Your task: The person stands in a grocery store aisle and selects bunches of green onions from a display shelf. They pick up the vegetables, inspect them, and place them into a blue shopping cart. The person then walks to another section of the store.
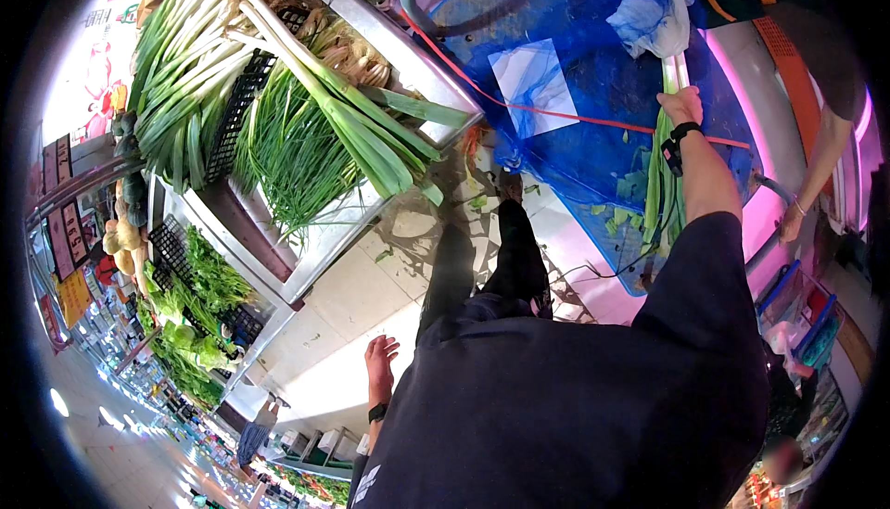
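Note:
My right hand (pixel 681 104) is closed around the pale stalks of a bundle of leeks or large green onions (pixel 671 161) at the blue cart bed. Their green leaves hang down along my forearm, and the white end reaches a bluish-white plastic bag (pixel 657 15). My left hand (pixel 381 359) hangs at my side with its fingers loosely curled, touching nothing. On the metal stall to the left, several loose leeks (pixel 341 106) lie across a heap of thin green chives (pixel 299 147). A larger pile of leeks (pixel 188 71) lies beside a black plastic crate (pixel 240 116).
A blue flatbed cart (pixel 591 22) carries a pale sheet (pixel 534 88) and a red strap (pixel 487 95). Leaf scraps lie on the tiled floor (pixel 361 279). Another person's arm (pixel 820 161) rests at the cart's rail. Leafy vegetables (pixel 201 272) fill crates at the left.

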`<act>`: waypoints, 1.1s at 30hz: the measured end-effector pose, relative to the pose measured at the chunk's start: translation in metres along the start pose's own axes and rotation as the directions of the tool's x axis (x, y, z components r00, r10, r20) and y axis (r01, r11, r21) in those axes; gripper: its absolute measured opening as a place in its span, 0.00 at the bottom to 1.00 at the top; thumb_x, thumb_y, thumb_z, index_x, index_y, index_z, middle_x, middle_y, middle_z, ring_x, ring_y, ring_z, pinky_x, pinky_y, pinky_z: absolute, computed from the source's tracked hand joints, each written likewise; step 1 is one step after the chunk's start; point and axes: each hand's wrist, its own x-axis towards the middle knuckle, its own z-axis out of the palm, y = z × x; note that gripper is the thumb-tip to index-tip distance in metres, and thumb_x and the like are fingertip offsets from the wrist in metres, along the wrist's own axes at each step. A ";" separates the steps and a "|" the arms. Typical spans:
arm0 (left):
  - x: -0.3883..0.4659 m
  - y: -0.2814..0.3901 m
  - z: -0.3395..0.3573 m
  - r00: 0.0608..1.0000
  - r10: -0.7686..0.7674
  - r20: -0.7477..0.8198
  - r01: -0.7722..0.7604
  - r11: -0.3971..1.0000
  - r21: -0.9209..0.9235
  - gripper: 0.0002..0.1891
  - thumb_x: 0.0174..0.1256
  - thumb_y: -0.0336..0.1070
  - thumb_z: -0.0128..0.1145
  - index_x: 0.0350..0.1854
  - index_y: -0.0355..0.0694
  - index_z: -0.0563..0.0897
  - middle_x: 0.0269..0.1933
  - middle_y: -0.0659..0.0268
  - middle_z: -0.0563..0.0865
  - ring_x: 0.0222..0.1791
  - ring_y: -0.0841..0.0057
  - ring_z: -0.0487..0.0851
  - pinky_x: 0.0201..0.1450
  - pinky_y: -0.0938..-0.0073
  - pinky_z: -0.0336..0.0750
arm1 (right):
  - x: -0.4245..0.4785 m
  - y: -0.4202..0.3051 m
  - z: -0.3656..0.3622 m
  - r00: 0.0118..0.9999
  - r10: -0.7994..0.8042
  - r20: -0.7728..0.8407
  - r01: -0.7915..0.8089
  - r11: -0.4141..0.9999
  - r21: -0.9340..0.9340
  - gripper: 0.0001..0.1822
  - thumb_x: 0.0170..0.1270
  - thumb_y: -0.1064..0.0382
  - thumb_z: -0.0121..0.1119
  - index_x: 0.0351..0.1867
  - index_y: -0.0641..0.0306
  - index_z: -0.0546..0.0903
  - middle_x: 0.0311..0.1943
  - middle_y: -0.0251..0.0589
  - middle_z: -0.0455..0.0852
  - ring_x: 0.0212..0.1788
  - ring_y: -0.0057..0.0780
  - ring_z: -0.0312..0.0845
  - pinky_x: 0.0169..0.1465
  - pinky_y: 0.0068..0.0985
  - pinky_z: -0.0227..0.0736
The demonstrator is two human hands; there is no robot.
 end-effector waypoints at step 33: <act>0.157 0.021 -0.082 0.974 0.168 0.150 -0.172 0.985 0.018 0.12 0.69 0.40 0.50 0.45 0.37 0.77 0.35 0.64 0.84 0.32 0.76 0.83 0.35 0.76 0.73 | -0.233 0.059 -0.056 0.992 -0.064 -0.109 0.081 0.984 0.161 0.34 0.33 0.51 0.72 0.42 0.77 0.80 0.41 0.61 0.84 0.46 0.49 0.83 0.49 0.36 0.76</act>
